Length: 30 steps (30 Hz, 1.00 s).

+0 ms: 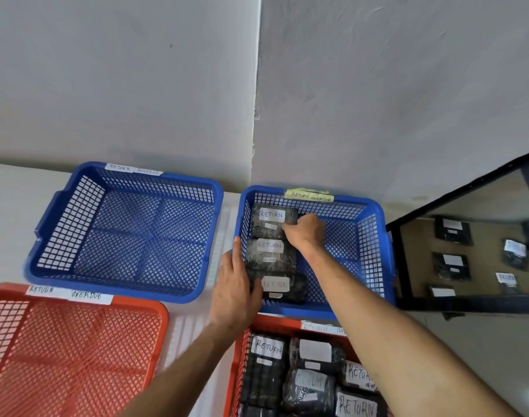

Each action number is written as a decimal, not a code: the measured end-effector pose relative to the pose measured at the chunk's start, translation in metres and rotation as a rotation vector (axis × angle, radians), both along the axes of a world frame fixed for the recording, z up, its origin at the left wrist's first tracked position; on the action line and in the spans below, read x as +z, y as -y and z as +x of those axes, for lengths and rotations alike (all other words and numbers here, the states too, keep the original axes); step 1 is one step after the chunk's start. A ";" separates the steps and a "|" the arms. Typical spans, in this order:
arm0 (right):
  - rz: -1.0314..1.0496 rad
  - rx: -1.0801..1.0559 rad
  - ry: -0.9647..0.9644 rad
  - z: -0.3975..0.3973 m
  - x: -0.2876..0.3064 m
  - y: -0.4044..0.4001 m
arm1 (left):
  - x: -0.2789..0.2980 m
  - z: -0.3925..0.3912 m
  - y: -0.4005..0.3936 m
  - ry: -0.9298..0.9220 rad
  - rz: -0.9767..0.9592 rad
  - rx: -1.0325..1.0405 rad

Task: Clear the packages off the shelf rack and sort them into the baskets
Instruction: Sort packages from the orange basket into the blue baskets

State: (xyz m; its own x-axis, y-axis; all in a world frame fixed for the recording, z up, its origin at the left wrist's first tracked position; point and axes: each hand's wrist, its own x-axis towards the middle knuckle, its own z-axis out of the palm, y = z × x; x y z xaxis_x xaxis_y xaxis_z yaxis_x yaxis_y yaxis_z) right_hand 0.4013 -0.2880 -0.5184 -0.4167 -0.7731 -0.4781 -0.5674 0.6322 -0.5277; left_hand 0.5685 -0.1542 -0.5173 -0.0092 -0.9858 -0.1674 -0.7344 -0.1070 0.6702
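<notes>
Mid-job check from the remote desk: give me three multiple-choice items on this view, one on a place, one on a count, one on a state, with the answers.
1. Where is the right hand?
A. inside the right blue basket
B. on the shelf rack
C. in the left red basket

2. How many packages lie in the right blue basket?
A. one
B. three
C. six

3. What state is the left blue basket in?
A. heaped with packages
B. tipped on its side
C. holding no packages

Answers: 1 A, the fist sits on the far package inside that basket. 2 B, three black wrapped packages line its left side. 3 C, only its bare mesh floor shows.
</notes>
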 end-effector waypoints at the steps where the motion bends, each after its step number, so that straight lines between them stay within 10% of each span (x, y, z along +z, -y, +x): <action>1: -0.008 -0.001 -0.005 0.002 0.000 -0.002 | 0.000 0.000 0.000 -0.002 -0.001 0.000; 22: -0.235 0.248 -0.144 -0.027 0.050 -0.065 | 0.030 -0.003 -0.004 0.138 0.059 -0.068; 30: -0.574 0.483 -0.347 -0.122 0.108 -0.173 | 0.091 -0.087 -0.033 0.285 -0.247 -0.469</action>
State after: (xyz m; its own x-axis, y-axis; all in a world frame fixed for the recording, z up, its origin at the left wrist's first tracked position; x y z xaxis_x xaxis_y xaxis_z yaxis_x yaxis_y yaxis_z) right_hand 0.2793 -0.1151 -0.4102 -0.0268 -0.9897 0.1405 -0.8979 -0.0380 -0.4386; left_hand 0.4815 -0.1207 -0.4267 -0.4409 -0.8975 0.0059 -0.8202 0.4056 0.4034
